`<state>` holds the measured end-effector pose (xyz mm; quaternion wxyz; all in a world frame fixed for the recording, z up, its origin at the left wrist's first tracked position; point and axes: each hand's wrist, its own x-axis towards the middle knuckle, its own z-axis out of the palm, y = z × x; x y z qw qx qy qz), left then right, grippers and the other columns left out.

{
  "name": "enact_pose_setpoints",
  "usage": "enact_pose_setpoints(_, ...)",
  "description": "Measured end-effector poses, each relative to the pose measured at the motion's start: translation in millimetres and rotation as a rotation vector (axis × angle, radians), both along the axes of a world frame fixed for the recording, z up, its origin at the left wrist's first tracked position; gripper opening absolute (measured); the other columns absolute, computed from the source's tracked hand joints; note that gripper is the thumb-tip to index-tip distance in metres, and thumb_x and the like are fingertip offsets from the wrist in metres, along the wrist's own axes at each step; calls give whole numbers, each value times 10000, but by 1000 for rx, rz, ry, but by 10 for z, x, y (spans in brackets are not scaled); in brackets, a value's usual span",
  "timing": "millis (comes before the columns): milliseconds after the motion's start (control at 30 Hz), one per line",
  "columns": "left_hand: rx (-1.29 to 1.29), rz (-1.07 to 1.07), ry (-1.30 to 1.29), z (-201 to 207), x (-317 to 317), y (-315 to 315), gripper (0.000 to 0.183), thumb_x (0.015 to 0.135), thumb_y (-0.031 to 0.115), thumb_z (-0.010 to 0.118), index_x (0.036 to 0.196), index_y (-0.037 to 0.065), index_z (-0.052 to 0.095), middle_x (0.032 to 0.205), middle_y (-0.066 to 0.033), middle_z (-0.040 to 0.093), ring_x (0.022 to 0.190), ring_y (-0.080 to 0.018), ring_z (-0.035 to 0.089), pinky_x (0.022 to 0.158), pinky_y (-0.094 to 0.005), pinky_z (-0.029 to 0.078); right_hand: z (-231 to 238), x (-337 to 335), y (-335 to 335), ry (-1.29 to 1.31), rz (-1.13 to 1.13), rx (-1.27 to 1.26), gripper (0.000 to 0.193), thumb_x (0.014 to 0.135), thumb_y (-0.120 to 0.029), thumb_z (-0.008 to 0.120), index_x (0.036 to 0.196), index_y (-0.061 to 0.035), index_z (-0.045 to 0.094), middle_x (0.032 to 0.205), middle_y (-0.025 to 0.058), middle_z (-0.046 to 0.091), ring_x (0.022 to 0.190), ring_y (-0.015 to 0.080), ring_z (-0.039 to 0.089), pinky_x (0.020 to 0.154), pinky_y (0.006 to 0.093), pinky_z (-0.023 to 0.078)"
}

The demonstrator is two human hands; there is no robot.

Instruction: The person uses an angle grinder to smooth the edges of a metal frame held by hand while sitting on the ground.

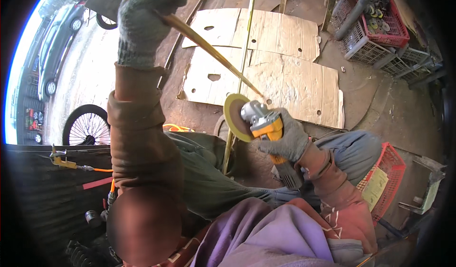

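My left hand (148, 22), in a grey work glove, is raised at the upper left and closed around a brass-coloured metal bar (209, 50). The bar slants down to the right, its lower end just above the grinder. In my gloved right hand (290, 141) is a yellow and grey angle grinder (268, 124), its fingers wrapped round the body. The grinder's yellowish disc (233, 117) faces left, apart from the bar's tip as far as I can see. Behind the disc runs a longer brass-coloured metal strip (248, 34), part of a frame on the floor.
Flattened cardboard (280, 72) with cut holes covers the floor ahead. Plastic crates (375, 53) with discs in them stand at the far right. A red crate (392, 184) sits by my right knee. A spoked wheel (87, 129) and an orange hose (102, 170) are at left.
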<state>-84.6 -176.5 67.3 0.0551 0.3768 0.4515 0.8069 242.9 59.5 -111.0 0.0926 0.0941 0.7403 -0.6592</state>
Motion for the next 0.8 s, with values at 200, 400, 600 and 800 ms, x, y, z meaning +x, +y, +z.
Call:
enact_pose_setpoints(200,-87,-144,131,-17,-250,-133,289,954,110,633,1114,-113,724,1251,-306,715,1205,-444,689,1040,-437,577,-147,-135,18,-7,-124,-156,690,746,-201,977,1265,-61,544,1163,68,680,1021,141,663,873,340,592)
enact_pose_setpoints(400,-46,101,-67,63,37,-30,288,942,115,632,1077,-124,718,1130,-293,726,1172,-440,680,982,-428,572,-239,-96,62,-51,-121,-153,713,743,-213,994,1281,-59,552,1143,68,686,1005,142,671,856,347,601)
enact_pose_setpoints(600,-176,-169,407,107,-190,63,279,967,136,605,1009,-110,731,1102,-274,729,1119,-416,698,948,-429,597,-348,-162,79,13,-175,-335,666,763,-173,981,1294,-83,590,1122,50,714,963,147,700,826,335,618)
enact_pose_setpoints(800,1,-17,75,38,-154,26,281,999,154,590,947,-93,714,1099,-310,737,1180,-455,692,984,-502,612,-317,-77,80,-47,-93,-191,710,739,-193,1002,1277,-82,552,1165,66,696,1038,142,678,909,345,598)
